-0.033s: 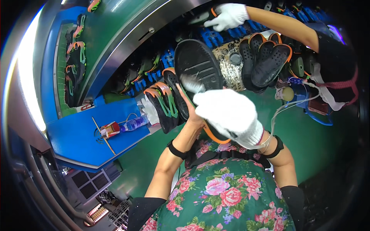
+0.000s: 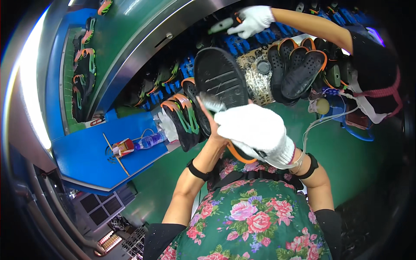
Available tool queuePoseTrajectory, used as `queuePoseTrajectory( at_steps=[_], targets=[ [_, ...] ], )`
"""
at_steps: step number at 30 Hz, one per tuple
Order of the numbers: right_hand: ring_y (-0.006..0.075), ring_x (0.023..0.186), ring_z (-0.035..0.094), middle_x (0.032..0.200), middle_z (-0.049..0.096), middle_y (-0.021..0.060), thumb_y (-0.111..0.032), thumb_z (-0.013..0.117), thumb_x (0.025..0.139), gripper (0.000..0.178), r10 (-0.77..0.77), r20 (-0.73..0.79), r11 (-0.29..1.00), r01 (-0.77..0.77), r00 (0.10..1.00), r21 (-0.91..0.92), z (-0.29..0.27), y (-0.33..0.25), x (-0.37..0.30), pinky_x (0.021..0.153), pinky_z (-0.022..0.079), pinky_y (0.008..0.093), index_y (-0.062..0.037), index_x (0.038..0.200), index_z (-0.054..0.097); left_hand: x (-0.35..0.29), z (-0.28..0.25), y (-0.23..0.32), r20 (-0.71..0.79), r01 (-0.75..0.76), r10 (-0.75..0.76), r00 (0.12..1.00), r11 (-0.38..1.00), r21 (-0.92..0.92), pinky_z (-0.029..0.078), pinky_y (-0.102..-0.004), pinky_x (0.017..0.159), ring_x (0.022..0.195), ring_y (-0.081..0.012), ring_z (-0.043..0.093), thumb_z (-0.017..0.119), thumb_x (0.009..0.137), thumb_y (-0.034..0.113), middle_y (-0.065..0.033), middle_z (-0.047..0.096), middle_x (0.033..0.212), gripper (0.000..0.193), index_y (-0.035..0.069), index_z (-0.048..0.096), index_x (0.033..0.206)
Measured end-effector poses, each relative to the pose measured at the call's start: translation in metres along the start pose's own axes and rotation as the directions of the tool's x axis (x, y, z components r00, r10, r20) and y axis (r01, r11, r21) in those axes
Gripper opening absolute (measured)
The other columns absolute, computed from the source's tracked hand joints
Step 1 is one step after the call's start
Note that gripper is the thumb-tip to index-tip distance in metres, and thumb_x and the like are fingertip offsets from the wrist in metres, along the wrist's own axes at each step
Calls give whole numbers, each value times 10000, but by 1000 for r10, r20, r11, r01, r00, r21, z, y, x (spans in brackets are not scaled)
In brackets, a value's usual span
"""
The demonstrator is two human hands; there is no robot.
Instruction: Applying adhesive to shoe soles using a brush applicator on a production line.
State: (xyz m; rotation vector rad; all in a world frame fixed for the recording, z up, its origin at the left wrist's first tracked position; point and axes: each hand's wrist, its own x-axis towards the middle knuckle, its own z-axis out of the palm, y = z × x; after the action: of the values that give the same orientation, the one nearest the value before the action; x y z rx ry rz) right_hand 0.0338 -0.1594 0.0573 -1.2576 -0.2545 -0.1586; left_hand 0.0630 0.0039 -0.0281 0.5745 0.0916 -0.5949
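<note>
A black clog with an orange strap point(image 2: 223, 71) is held with its broad ribbed sole toward me. My left hand point(image 2: 215, 133), bare, grips it along the left edge, with part of its fingers hidden behind the clog and the other hand. My right hand point(image 2: 253, 130), in a white knit glove, is closed on a brush whose pale bristles point(image 2: 211, 103) rest against the sole's left part; the handle is hidden in the glove. Just left of the clog stand several finished-looking black clogs point(image 2: 184, 117) with orange and green straps.
Several more black clogs point(image 2: 303, 71) lean on the right by a taped box point(image 2: 256, 73) with a round lid. A co-worker's gloved hand point(image 2: 251, 21) works at the far line. On the blue table point(image 2: 86, 160) lie a bottle point(image 2: 151, 141), a red box point(image 2: 123, 147) and a stick.
The brush has slid slightly toward me across the sole. The co-worker's gloved hand has shifted a little to the left, and a pale object by its fingers shows more clearly.
</note>
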Motion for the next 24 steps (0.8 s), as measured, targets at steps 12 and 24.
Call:
queuePoseTrajectory(
  at_steps=[12, 24],
  targets=[
    [294, 1080, 710, 1171, 754, 126, -58, 731, 854, 305, -276, 274, 820, 374, 921, -433, -13, -22, 6, 1032, 524, 428, -48, 1157, 763, 2, 0, 18, 236, 70, -27, 971, 981, -179, 467, -511, 1095, 1232, -398, 582, 308, 804, 979, -205, 537, 1429, 1176, 76, 361, 1556],
    [280, 1006, 724, 1106, 767, 105, -52, 766, 837, 293, -241, 194, 880, 298, 951, -369, -14, -30, 2, 918, 561, 375, -74, 1129, 768, 12, 38, 22, 83, 17, 0, 997, 978, -206, 602, -455, 851, 929, -325, 698, 324, 605, 1089, -206, 676, 1126, 1357, -54, 544, 1303]
  ],
)
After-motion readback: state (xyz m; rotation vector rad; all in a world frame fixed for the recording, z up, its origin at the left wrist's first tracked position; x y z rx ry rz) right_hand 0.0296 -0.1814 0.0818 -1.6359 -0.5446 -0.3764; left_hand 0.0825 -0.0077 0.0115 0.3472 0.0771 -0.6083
